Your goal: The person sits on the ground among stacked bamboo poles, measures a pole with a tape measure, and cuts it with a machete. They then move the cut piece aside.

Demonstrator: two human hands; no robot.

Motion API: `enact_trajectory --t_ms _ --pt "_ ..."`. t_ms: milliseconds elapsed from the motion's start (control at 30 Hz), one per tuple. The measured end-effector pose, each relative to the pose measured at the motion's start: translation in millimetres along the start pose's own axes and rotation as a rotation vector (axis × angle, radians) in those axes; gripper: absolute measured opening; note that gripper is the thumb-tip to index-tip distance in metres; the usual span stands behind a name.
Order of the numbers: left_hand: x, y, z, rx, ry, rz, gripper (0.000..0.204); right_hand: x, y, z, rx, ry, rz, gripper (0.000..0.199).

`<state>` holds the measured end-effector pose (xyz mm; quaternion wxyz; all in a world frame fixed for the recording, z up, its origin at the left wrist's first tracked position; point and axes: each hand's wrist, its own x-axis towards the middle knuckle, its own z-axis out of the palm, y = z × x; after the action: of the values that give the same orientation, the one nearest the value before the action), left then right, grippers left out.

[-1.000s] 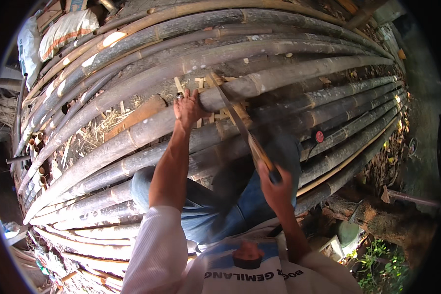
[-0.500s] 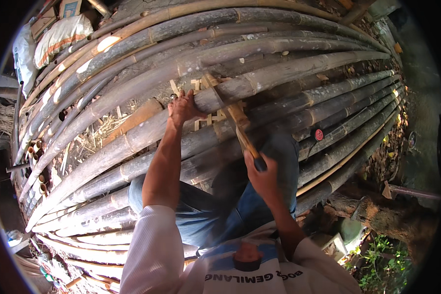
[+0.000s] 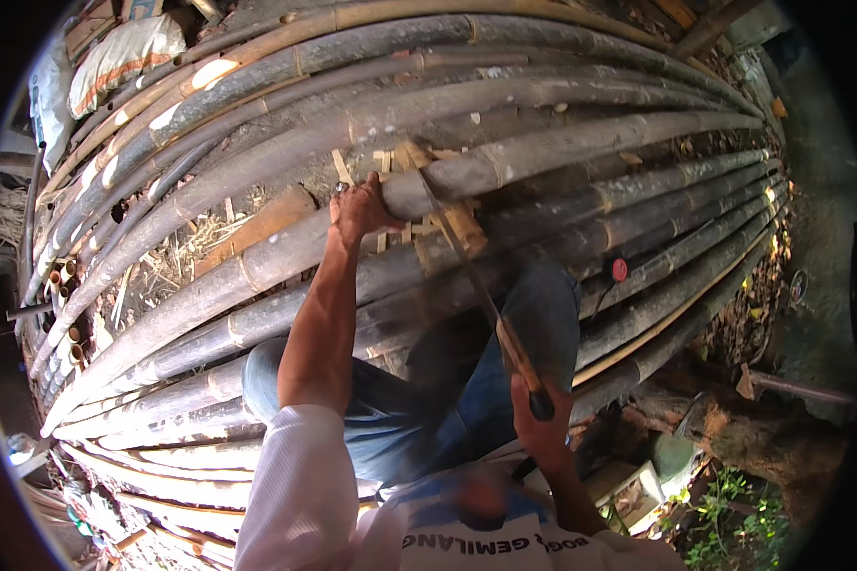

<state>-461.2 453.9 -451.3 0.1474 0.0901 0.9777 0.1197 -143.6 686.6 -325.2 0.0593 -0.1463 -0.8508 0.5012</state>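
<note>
My left hand (image 3: 360, 209) grips a thick bamboo pole (image 3: 543, 157) from above, thumb on its near side and fingers over its top. A long-bladed handsaw (image 3: 455, 238) lies across this pole, just right of that hand. My right hand (image 3: 541, 419) is closed round the saw's handle, low and close to my body by my right knee. The pole rests over a short bamboo piece (image 3: 462, 226) that sticks out on both sides under the blade. Whether the teeth have entered the pole is too small to tell.
Several more bamboo poles (image 3: 400, 109) lie side by side, beyond and nearer. A flat brown board (image 3: 257, 230) and wood shavings (image 3: 186, 249) lie at the left. Stuffed sacks (image 3: 129, 59) stand far left. A round red object (image 3: 620, 269) sits among poles at right.
My right hand has drawn the saw back toward my body and slightly right, so more blade shows on the near side of the pole. My left hand stays on the pole.
</note>
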Motion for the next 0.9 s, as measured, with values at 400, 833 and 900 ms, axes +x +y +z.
enact_trajectory --t_ms 400,833,900 --pt "2 -5 3 -0.039 -0.062 -0.013 0.088 -3 12 14 0.015 0.0 0.057 0.025" --pt "2 -5 6 0.007 0.056 0.007 0.087 48 -5 36 0.031 0.017 0.12 0.026" --pt "1 7 7 0.012 0.046 0.029 0.087 60 -10 40 -0.092 0.019 0.11 0.026"
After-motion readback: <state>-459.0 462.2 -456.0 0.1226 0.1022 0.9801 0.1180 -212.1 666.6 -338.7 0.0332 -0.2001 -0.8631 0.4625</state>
